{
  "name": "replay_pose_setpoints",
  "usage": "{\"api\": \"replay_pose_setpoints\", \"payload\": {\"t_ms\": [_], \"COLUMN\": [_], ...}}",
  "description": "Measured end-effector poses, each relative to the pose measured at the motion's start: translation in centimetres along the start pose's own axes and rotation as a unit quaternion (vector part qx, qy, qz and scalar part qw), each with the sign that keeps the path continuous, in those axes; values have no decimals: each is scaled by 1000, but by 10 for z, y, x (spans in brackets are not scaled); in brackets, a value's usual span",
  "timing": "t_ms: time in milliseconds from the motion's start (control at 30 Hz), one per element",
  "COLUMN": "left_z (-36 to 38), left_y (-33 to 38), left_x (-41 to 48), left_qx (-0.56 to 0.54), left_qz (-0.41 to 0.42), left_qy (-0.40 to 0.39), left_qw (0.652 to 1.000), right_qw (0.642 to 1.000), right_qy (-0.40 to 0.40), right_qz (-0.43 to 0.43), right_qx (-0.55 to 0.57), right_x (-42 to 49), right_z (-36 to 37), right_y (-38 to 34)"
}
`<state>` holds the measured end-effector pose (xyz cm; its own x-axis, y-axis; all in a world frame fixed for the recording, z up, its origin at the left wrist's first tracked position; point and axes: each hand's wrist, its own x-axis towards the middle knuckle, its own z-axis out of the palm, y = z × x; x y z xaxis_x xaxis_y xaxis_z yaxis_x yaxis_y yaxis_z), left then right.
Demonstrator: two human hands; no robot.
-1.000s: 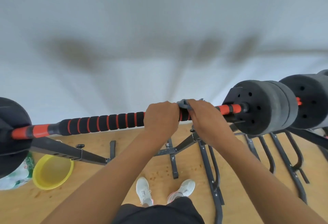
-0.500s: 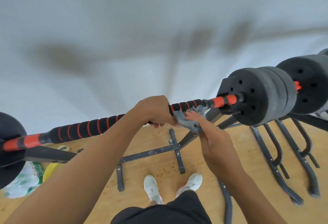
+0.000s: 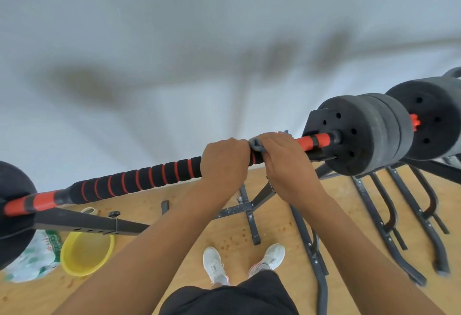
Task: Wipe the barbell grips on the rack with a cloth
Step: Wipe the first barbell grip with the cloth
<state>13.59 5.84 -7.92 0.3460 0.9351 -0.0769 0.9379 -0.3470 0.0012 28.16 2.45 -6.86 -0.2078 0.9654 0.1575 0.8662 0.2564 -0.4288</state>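
A barbell lies across a black rack (image 3: pixel 259 197), its black foam grip (image 3: pixel 139 178) ringed with red bands. My left hand (image 3: pixel 224 162) is wrapped over the grip near its right end. Right beside it, my right hand (image 3: pixel 284 159) grips a grey cloth (image 3: pixel 255 144) around the bar, where the foam meets the bare red bar (image 3: pixel 314 141). Only a small fold of cloth shows between my two hands. Black weight plates (image 3: pixel 361 132) sit on the right end.
A second set of dark plates (image 3: pixel 434 115) stands at the far right. A left plate (image 3: pixel 12 212) fills the left edge. On the wooden floor lie a yellow basin (image 3: pixel 86 255), a plastic bag (image 3: pixel 35 262) and more rack legs (image 3: pixel 389 217). My white shoes (image 3: pixel 215 265) are below.
My right hand has come up from under the bar, where it held the loose cloth, and now wraps the cloth over the top. The left hand has kept its hold.
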Motion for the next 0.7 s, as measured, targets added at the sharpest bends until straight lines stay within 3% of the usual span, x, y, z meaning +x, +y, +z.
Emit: {"api": "replay_pose_setpoints", "payload": {"t_ms": [67,133,233,300,333,433,533,633,700], "left_z": [-5,-12,-28,-32,-31,-26,-23,-8,6], "left_y": [-2,-9,-21,-26,-26,-23,-14,-9,-12], "left_x": [6,19,39,45,45,36,11,-18,-25], "left_qx": [-16,-94,-251,-301,-310,-280,-107,-18,12], "left_qz": [2,13,31,27,27,24,2,24,38], "left_qy": [-37,-151,-379,-425,-423,-345,-109,71,99], "left_qw": [999,984,890,853,851,896,988,997,994], "right_qw": [1000,999,999,999,998,994,986,970,977], "right_qy": [18,26,29,22,20,11,36,102,110], "right_qz": [-3,21,24,17,22,44,77,127,125], "right_qx": [7,2,17,42,57,101,144,182,131], "right_x": [-10,-20,-30,-38,-44,-60,-54,-26,-3], "right_z": [5,6,8,4,1,-15,-36,-56,-61], "right_y": [5,7,4,2,1,0,-3,-6,-6]}}
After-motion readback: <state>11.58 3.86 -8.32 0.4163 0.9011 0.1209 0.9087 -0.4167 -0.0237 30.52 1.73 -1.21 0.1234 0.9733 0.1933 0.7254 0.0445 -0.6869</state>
